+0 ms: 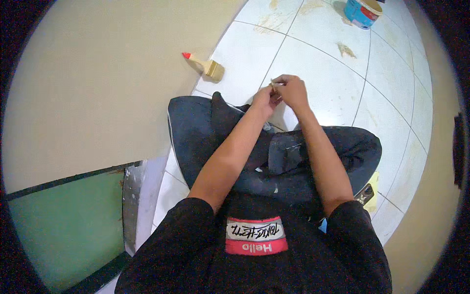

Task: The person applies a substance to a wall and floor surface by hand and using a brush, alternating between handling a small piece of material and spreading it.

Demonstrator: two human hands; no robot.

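Note:
Both my hands meet in front of my crossed legs, above the white tiles. My left hand [265, 99] is closed, with its fingertips pressed close to those of my right hand [293, 92]. The right hand's fingers are bent in a pinch. A small, pale, thin piece [272, 84] shows between the fingertips; it is too small to name. To the left of my hands is a paintbrush [199, 62] with a pale wooden handle, a red handle tip and tan bristles. Its bristles rest on the tiles, and its handle reaches across the foot of the beige wall.
A blue tub [361, 13] with a red patch stands far right on the tiled floor [323, 63]. Tan smears [345, 50] mark several tiles. A phone [364, 194] lies on something yellow by my right knee. The beige wall [107, 73] and a green panel [68, 230] bound the left.

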